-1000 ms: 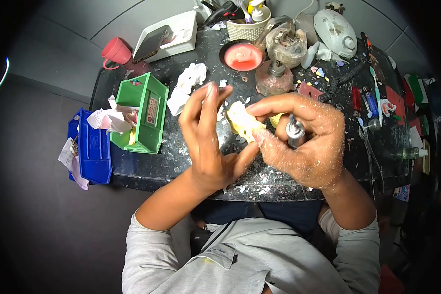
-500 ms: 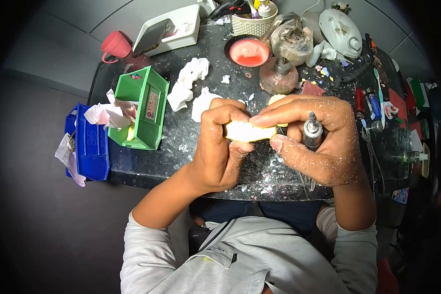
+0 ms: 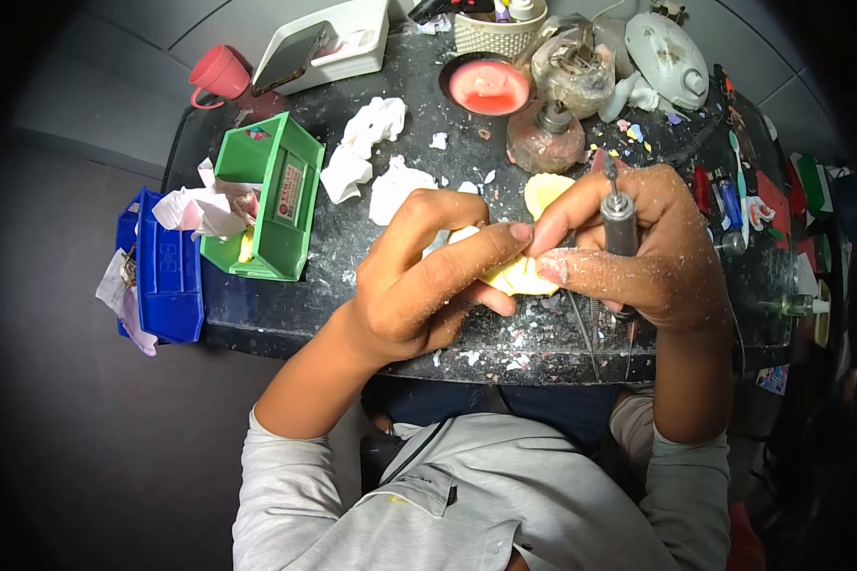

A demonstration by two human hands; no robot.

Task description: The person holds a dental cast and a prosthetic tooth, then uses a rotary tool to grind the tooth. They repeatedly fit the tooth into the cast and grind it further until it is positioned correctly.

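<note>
On the dark speckled worktable (image 3: 352, 257), littered with white chips, a green plastic bin (image 3: 271, 205) sits at the left and a pink-filled round dish (image 3: 488, 86) at the far side. Near the front edge, the left hand (image 3: 419, 281) is closed round a small pale-yellow cast piece (image 3: 519, 276), pinching it from above and below. The right hand (image 3: 657, 252), dusted white, steadies the same piece with its fingertips while clasping a slim metal rotary handpiece (image 3: 619, 219) upright. The piece looks light, stiff and brittle, best held by its thicker edges.
</note>
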